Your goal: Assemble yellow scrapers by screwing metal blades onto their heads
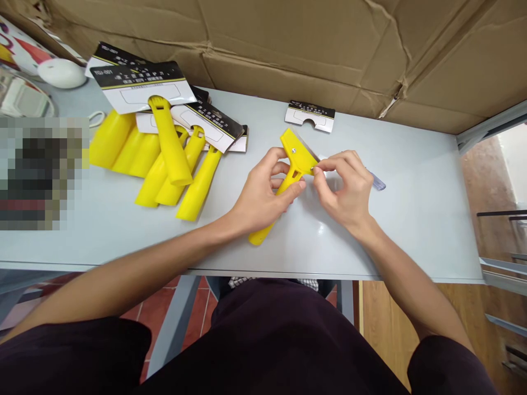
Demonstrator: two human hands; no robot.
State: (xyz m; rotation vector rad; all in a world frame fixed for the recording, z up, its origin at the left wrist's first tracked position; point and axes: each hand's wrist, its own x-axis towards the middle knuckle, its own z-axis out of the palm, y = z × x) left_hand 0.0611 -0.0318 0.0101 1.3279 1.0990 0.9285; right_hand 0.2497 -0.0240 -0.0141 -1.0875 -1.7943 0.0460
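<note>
My left hand (265, 192) is wrapped round the neck of a yellow scraper (297, 155), tilted with its handle toward me. A thin metal blade shows along the far edge of its head, and one screw (293, 150) sits in the head's left side. My right hand (346, 186) pinches a small screw (312, 169) at the head's right corner, partly covered by the fingertips. Behind that hand lies a tool's clear purplish handle (378, 182), the rest of it hidden. A loose black-and-white header card (309, 116) lies beyond the scraper.
To the left, several yellow handles (200, 184) lie in a pile with black-and-white cards (142, 88). A white mouse (61, 73) sits at the back left. Large cardboard (288, 44) stands along the far edge of the grey table (428, 219). A blurred patch covers the left edge.
</note>
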